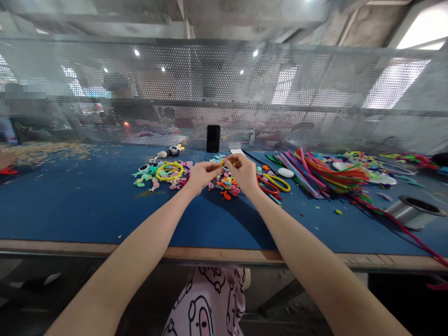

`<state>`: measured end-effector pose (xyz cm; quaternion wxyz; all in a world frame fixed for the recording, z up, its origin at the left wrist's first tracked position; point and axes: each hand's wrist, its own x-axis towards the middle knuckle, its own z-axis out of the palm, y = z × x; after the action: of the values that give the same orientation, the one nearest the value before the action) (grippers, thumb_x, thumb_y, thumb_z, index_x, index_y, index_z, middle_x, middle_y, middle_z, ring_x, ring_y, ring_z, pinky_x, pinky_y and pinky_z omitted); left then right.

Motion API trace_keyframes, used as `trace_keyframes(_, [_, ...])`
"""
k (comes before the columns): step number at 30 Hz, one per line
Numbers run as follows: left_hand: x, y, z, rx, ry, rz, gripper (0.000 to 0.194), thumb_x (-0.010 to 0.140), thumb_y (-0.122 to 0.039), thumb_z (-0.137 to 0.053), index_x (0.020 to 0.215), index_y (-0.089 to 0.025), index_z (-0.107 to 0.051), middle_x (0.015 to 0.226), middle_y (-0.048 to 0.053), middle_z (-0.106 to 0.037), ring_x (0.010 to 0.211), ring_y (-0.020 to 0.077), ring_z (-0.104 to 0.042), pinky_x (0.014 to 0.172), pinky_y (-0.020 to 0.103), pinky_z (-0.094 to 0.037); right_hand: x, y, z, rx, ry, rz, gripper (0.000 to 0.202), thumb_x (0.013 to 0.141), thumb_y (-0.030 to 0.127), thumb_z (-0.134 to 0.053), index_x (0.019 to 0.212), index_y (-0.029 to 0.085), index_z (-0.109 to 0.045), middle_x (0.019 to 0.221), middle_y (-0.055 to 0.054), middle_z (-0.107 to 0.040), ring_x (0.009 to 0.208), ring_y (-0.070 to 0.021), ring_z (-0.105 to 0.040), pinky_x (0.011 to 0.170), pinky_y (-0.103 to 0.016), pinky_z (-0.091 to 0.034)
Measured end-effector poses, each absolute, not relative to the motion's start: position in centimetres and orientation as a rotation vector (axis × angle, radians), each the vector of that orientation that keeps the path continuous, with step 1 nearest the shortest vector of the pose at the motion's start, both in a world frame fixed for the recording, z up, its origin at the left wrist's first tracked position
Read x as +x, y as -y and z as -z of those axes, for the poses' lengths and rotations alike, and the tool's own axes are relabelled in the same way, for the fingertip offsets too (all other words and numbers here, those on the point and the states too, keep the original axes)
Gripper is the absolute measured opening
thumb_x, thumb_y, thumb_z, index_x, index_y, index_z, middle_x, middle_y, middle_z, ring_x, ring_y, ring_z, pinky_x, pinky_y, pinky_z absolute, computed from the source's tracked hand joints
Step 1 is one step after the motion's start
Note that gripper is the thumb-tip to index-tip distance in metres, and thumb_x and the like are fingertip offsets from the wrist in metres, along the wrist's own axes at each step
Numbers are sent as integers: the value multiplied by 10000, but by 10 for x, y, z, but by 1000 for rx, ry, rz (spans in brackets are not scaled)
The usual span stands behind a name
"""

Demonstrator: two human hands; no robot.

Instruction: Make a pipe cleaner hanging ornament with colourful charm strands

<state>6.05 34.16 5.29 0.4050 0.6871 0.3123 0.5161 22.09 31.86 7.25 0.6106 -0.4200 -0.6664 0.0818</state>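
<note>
My left hand and my right hand meet above the table, thumbs and fingertips pinched close together. Between the fingertips shows a bit of a small yellow piece; its shape is mostly hidden. Below them lies a pile of small orange, pink and blue twisted pieces. Left of my left hand, a yellow fuzzy ring rests on a heap of green and pink pieces. Close to my right hand are a red loop and a yellow loop, seemingly bent pipe cleaners.
Bundled pipe cleaners spread to the right, near a white oval piece and a metal spool. A black phone stands against the perforated metal screen. A person's hand shows at far left, by scattered scraps.
</note>
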Motion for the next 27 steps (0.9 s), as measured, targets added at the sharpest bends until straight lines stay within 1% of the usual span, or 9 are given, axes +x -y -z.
trace_keyframes(3, [60, -342, -53, 1743, -769, -1254, 353, 740, -397, -774, 984, -142, -766, 815, 58, -754, 538, 99, -573, 513, 223, -466, 220, -318, -73, -963, 1526, -214, 163, 832, 375, -660, 834, 212, -662, 783, -40, -725, 700, -169, -651, 690, -311, -517])
trace_keyframes(6, [59, -343, -52, 1782, -752, -1215, 328, 766, -415, -749, 952, -145, -763, 779, 46, -735, 500, 87, -531, 469, 213, -424, 219, -318, -73, -957, 1528, -256, 168, 824, 381, -665, 831, 213, -658, 781, -39, -723, 719, -176, -668, 690, -313, -517])
trace_keyframes(9, [60, -343, -50, 1782, -747, -1217, 323, 797, -432, -723, 952, -151, -760, 770, 40, -731, 474, 82, -516, 456, 214, -426, 220, -318, -73, -965, 1514, -248, 169, 815, 383, -672, 822, 214, -657, 778, -39, -717, 716, -177, -662, 679, -311, -510])
trace_keyframes(15, [64, -345, -48, 1673, -808, -1287, 348, 837, -415, -706, 1069, -155, -710, 833, 53, -754, 474, 83, -545, 470, 213, -454, 222, -321, -72, -954, 1532, -205, 156, 816, 365, -663, 833, 209, -663, 786, -39, -706, 706, -169, -634, 671, -309, -489])
trace_keyframes(21, [63, -344, -50, 1663, -799, -1302, 291, 840, -438, -692, 923, -159, -692, 874, 58, -764, 470, 78, -546, 466, 211, -452, 224, -321, -70, -945, 1601, -191, 151, 834, 361, -645, 872, 217, -668, 799, -27, -698, 718, -165, -630, 673, -302, -480])
trace_keyframes(27, [63, -340, -50, 1654, -749, -1274, 284, 820, -442, -701, 882, -166, -675, 818, 38, -745, 456, 76, -531, 459, 212, -440, 223, -321, -70, -939, 1604, -177, 115, 824, 327, -643, 842, 214, -658, 782, -24, -697, 691, -158, -619, 650, -291, -471])
